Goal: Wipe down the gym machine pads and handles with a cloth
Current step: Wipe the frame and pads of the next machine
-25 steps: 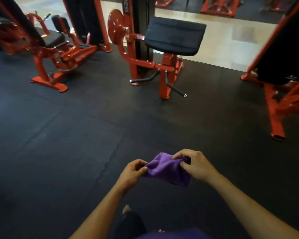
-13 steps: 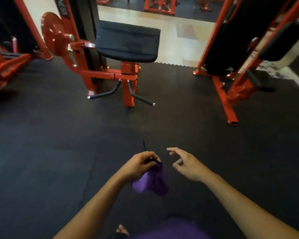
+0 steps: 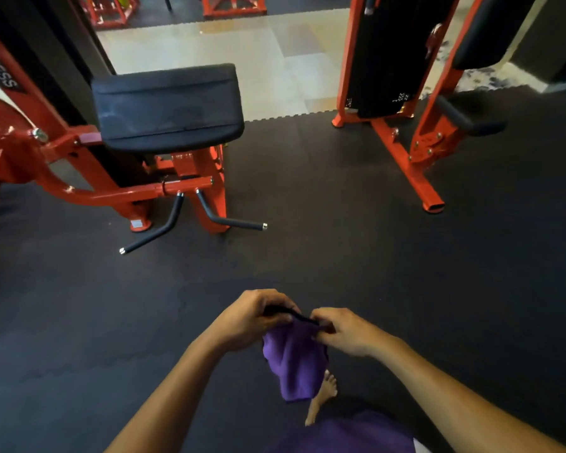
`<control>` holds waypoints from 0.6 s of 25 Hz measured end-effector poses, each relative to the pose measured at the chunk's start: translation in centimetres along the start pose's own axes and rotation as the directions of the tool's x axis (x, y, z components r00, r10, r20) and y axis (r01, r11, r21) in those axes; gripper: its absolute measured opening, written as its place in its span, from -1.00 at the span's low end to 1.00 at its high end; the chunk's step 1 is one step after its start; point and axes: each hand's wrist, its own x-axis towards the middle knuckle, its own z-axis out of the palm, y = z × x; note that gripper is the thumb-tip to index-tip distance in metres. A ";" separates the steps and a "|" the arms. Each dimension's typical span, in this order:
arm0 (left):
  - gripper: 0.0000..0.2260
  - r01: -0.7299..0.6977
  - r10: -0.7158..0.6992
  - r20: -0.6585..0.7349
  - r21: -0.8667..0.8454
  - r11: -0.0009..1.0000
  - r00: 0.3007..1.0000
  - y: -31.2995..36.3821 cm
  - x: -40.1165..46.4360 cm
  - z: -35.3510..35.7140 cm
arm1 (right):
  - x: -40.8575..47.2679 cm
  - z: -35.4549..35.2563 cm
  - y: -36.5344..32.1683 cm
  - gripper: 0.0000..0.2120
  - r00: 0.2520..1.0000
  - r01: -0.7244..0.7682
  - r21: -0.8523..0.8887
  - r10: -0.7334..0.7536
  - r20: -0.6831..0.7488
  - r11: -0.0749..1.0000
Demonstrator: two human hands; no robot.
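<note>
Status, wiping not begun. My left hand (image 3: 247, 317) and right hand (image 3: 343, 331) both pinch the cloth (image 3: 294, 361). Pad (image 3: 167, 106) at 11 o'clock, handles (image 3: 232, 220) below it: untouched.

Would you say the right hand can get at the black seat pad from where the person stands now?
Probably not yet: the right hand pinches the purple cloth, and open floor separates it from the seat pad.

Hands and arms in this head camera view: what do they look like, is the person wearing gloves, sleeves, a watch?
Both are bare. The left hand and right hand show no gloves, rings or watch, and both forearms are uncovered right to the picture's lower edge, so no sleeve shows. Below them a bare foot and a bit of purple clothing show.
</note>
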 end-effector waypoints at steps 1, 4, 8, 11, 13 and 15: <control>-0.84 0.032 -0.032 -0.001 0.003 0.999 0.999 -0.6 1.9 -1.2 | 1.1 -2.0 0.6 -0.91 0.998 0.002 -0.016 -0.003 -0.060 1.000; -0.86 0.075 -0.073 -0.044 0.039 0.996 0.996 -2.4 7.3 -4.0 | 3.8 -7.9 1.5 -0.91 0.964 0.074 -0.051 -0.085 -0.250 0.996; -0.84 -0.033 0.055 -0.114 0.187 0.982 0.992 -4.0 15.4 -5.4 | 7.4 -15.3 1.6 -0.84 0.956 0.098 -0.046 -0.107 -0.274 0.994; -0.83 -0.066 0.089 -0.079 0.262 0.963 0.993 -4.6 21.6 -6.7 | 10.6 -19.6 2.4 -0.69 0.964 0.077 -0.042 -0.085 -0.253 0.996; -0.84 -0.125 0.137 -0.021 0.291 0.948 0.990 -5.1 26.2 -7.8 | 13.1 -22.7 2.9 -0.66 0.964 0.055 -0.038 -0.063 -0.259 0.998; -0.85 -0.210 0.203 0.053 0.262 0.942 0.978 -5.6 31.1 -8.7 | 15.7 -25.7 3.5 -0.67 0.963 0.022 -0.034 -0.031 -0.267 0.999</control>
